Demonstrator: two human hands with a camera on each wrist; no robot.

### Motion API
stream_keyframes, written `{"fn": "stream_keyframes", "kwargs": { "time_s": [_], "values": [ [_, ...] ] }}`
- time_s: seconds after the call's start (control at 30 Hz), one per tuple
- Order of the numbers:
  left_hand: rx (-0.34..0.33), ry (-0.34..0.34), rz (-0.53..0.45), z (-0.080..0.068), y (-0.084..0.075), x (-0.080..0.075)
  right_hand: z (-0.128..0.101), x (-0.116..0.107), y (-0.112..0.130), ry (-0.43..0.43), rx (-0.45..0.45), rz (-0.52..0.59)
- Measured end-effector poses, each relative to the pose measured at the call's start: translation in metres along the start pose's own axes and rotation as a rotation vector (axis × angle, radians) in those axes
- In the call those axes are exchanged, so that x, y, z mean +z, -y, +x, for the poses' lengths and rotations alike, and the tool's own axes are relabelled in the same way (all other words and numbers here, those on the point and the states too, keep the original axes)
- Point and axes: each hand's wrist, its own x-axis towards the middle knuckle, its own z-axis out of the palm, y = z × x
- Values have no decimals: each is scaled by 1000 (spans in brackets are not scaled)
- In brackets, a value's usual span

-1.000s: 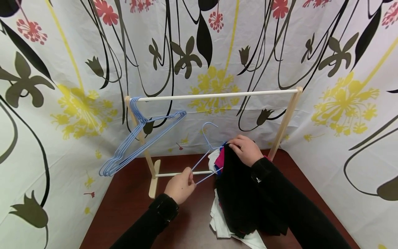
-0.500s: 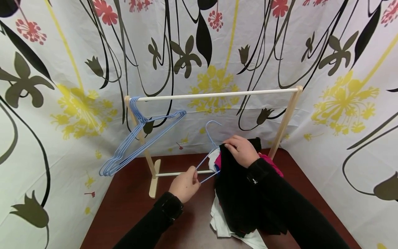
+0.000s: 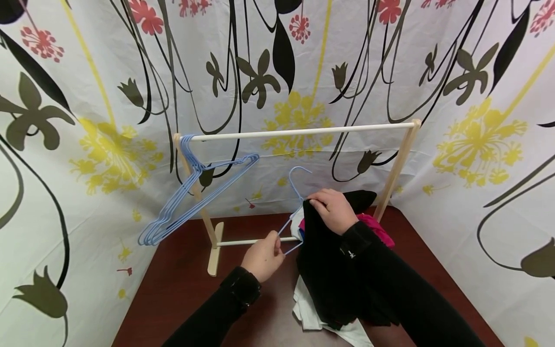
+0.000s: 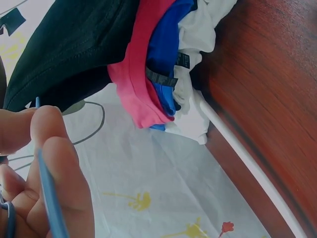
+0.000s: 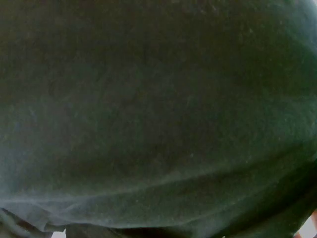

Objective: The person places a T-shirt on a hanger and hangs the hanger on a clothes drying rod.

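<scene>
Left hand (image 3: 263, 258) pinches with curled fingers; right hand (image 3: 334, 210), apparently gripping, curls forward; both forearms reach ahead.

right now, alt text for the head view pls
A left hand pinches a blue wire hanger while the right hand grips a black garment over a clothes pile on a brown table. Behind, more blue hangers hang on a wooden rack.

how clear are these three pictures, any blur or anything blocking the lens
Head view: evenly lit and sharp, though the wide lens bows the rack's top rail. Left wrist view: the left hand gripping the blue hanger is soft and close to the lens; the pink cloth is sharper. Right wrist view: black cloth fills the dark frame.
</scene>
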Motion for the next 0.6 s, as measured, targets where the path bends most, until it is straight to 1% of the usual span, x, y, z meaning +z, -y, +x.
{"fn": "stream_keyframes", "kwargs": {
  "time_s": [0.1, 0.23, 0.37, 0.6],
  "values": [
    [7, 2, 0, 1, -1, 2, 1, 1, 0, -5, -3, 17],
    [11, 8, 4, 2, -3, 2, 1, 2, 0, 22, 21, 23],
    [25, 16, 1, 4, -7, 2, 0, 3, 0, 35, 52, -1],
    [46, 33, -1, 5, -13, 6, -3, 6, 4, 53, 65, -56]
  ]
}}
